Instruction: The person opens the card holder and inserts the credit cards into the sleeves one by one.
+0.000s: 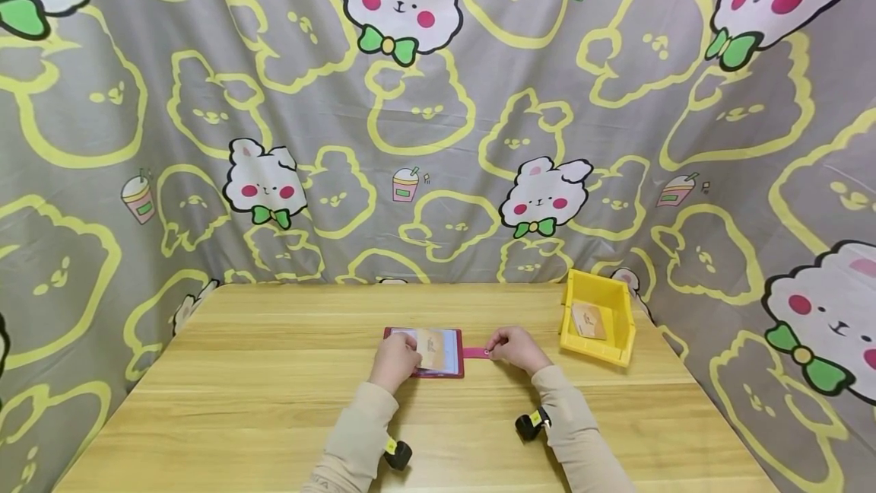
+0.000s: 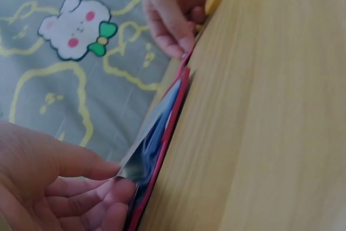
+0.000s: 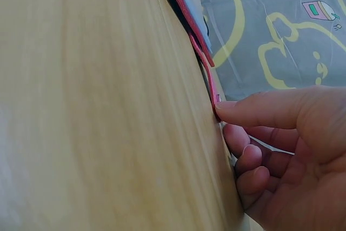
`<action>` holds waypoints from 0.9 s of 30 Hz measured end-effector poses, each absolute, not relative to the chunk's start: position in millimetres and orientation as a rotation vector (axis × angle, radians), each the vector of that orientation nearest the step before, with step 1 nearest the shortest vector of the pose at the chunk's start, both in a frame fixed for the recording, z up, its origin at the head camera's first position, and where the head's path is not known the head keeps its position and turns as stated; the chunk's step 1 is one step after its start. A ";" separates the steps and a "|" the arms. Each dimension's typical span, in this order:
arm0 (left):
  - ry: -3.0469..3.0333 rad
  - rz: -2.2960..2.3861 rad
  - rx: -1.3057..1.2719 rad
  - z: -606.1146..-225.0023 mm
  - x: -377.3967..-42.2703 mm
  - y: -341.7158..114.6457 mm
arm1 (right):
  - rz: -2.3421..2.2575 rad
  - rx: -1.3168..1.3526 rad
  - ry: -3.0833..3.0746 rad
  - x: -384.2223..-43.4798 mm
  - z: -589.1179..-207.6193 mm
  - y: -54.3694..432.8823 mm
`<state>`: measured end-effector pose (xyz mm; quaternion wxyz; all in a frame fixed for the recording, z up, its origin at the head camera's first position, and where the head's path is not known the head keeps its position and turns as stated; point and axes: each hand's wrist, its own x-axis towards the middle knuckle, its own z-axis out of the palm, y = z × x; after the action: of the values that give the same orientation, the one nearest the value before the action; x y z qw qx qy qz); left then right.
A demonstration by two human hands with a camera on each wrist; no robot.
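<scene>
A red card holder (image 1: pixel 452 375) lies spread on the table, with bluish clear pages inside and a tan card (image 1: pixel 432 348) on top. My left hand (image 1: pixel 395 362) is at its left side. In the left wrist view, thumb and fingers of that hand (image 2: pixel 65 182) pinch the lifted edge of the top layer, while more pages (image 2: pixel 157 133) fan out below. From the holder's right side runs a pink strap (image 1: pixel 474 353) with a small metal snap. Its end is pinched between the thumb and forefinger of my right hand (image 1: pixel 518 350), low over the table.
A yellow open bin (image 1: pixel 597 350) stands at the back right of the wooden table (image 1: pixel 287 386), with another tan card (image 1: pixel 588 321) inside. Behind the table hangs a grey curtain (image 1: pixel 328 135) printed with rabbits. Each wrist wears a small black camera.
</scene>
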<state>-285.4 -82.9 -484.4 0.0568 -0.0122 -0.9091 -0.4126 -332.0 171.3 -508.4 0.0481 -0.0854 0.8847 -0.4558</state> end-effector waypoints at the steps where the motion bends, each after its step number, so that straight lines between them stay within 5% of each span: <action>1: -2.762 -1.213 -0.047 -484.5 -284.9 -80.9 | -1.392 -0.259 2.694 -332.1 -508.3 171.3; 27: -2.933 -1.080 -0.311 -482.2 -279.2 -75.0 | -1.415 -0.251 2.675 -331.5 -508.5 171.4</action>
<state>-279.2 -75.0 -482.2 0.0003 -0.0991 -0.9338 -0.3437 -331.5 171.4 -508.5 0.0525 -0.0825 0.8797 -0.4654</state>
